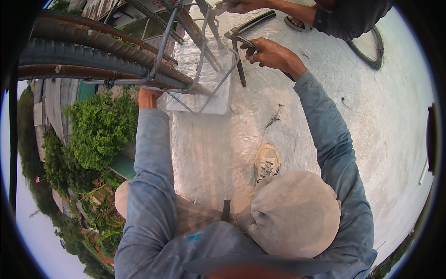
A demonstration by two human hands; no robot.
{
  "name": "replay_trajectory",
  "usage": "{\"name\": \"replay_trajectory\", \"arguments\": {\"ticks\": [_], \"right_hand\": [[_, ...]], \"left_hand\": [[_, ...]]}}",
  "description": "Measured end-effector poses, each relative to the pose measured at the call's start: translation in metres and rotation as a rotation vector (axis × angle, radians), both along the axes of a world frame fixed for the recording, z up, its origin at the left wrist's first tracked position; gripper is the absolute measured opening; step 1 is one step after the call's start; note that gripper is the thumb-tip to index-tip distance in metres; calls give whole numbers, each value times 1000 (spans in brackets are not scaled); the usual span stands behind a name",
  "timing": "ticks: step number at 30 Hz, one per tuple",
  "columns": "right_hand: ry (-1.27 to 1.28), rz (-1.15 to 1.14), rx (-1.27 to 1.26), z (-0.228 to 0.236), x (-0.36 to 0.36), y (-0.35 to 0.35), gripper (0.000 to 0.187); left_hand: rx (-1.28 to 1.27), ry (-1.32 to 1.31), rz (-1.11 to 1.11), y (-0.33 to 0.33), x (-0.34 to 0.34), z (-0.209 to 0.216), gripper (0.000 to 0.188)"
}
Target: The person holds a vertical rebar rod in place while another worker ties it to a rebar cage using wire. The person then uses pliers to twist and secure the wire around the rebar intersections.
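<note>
My right hand (272, 55) is closed on a pair of pincers (240, 69), whose handles are spread apart. The pincers' head lies beside the upper right part of a cage of steel reinforcing bars (93, 56). Thin square stirrups (202, 69) loop around the thick ribbed bars. At the cage's lower side is my left hand (148, 98), against the bars near a stirrup; its fingers are mostly hidden behind the steel. Another person's hand (237, 5) reaches to an upright bar at the top.
A pale concrete block (200, 103) sits under the cage on a whitish slab (297, 125). Loose wire bits (273, 122) lie near my shoe (267, 162). A coil of dark wire (371, 58) lies upper right. On the left the slab edge drops off toward trees (102, 130) and roofs.
</note>
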State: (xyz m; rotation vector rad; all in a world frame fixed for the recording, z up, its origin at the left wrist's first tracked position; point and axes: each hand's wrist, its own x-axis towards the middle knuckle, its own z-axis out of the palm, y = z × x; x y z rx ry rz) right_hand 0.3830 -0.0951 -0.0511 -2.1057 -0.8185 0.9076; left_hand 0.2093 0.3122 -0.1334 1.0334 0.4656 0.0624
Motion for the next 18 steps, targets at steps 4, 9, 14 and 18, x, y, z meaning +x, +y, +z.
{"name": "replay_trajectory", "arguments": {"ticks": [4, 9, 14, 18], "right_hand": [[-47, -320, 311, -42, -49, -26, 40], [33, -443, 519, -62, -83, -55, 46], [111, -487, 794, -71, -94, -44, 57], [382, -666, 809, -81, -108, -40, 50]], "left_hand": [[20, -7, -28, 5, 1, -4, 37], [-126, 23, 15, -8, 0, 18, 36], [-179, 10, 58, -27, 1, 33, 36], [-169, -56, -67, -32, -3, 40, 35]]}}
